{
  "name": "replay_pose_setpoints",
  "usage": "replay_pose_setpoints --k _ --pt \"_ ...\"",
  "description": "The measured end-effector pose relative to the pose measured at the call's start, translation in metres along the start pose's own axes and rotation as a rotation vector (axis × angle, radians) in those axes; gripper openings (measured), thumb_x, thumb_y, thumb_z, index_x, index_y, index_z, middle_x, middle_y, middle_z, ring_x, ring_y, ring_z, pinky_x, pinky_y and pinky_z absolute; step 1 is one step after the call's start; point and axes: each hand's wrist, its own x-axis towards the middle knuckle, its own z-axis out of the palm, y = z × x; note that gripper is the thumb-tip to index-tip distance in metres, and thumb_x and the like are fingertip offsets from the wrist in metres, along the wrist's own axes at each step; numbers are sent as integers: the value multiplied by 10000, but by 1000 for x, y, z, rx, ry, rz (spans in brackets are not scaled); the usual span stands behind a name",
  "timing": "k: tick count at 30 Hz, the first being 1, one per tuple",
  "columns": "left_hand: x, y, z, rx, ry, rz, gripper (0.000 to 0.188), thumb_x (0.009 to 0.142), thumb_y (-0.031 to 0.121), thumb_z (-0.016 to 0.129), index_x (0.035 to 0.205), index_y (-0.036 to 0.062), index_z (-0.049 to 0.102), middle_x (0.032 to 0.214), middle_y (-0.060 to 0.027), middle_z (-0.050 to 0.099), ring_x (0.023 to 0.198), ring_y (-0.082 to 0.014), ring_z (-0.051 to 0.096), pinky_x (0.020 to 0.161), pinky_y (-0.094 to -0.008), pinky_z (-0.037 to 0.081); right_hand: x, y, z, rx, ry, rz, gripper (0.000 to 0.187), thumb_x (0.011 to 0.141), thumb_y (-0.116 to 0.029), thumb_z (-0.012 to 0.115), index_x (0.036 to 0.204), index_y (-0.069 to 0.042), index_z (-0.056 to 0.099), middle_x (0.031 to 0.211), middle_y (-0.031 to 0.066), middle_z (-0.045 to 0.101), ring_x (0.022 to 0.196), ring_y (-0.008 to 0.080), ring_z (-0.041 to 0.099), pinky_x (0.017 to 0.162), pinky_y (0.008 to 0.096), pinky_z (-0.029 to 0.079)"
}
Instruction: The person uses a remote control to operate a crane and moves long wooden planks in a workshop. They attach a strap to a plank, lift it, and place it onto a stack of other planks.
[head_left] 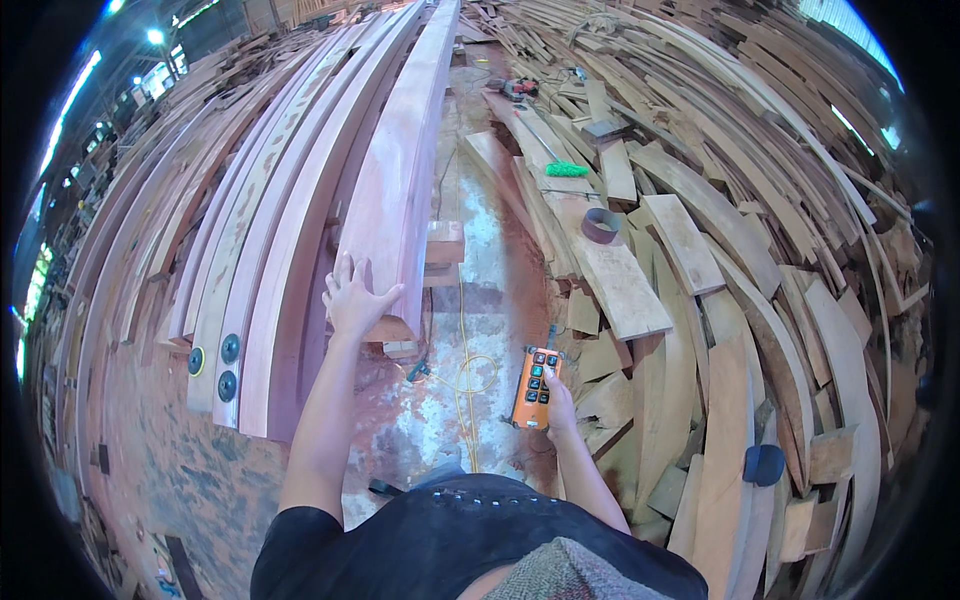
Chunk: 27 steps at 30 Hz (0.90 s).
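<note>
My left hand (352, 297) lies with spread fingers on the near end of a wide, pinkish timber beam (388, 190) that runs away from me. In my right hand (560, 402) is an orange remote control (533, 388) with dark push buttons, held upright over the gap between the stacks. My thumb rests by its upper buttons. Left of the wide beam lie more long squared beams (287, 290), side by side. Round black discs (229, 348) sit on the near ends of two of them.
A yellow cord (465, 400) trails along the stained floor (400, 450). To the right, offcut planks pile up (690, 240). On a plank there stand a brown tape roll (600, 226) and a green-headed brush (567, 169). A red power tool (518, 89) lies farther off.
</note>
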Motion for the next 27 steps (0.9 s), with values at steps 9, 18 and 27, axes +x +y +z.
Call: replay_pose_setpoints --k 9,18,27 --pt "-53 11 7 15 87 7 915 785 617 807 1547 171 569 1738 -79 334 1551 -392 333 1246 -584 291 49 -14 -6 -44 -177 88 432 1067 -430 642 1189 -22 721 1001 28 742 880 114 700 832 284 554" --pt "-116 0 10 38 197 105 862 751 517 848 1487 133 616 1694 -86 398 1479 -353 411 1172 -566 364 56 -22 -3 -41 -215 101 460 1063 -450 644 1227 -25 711 1037 31 744 915 112 698 867 285 545" --pt "-176 -22 13 23 220 106 844 738 522 854 1455 131 644 1688 -90 407 1475 -376 407 1166 -567 362 43 -14 9 -57 -277 100 483 1059 -474 641 1243 -32 709 1042 27 739 935 115 695 872 290 544"
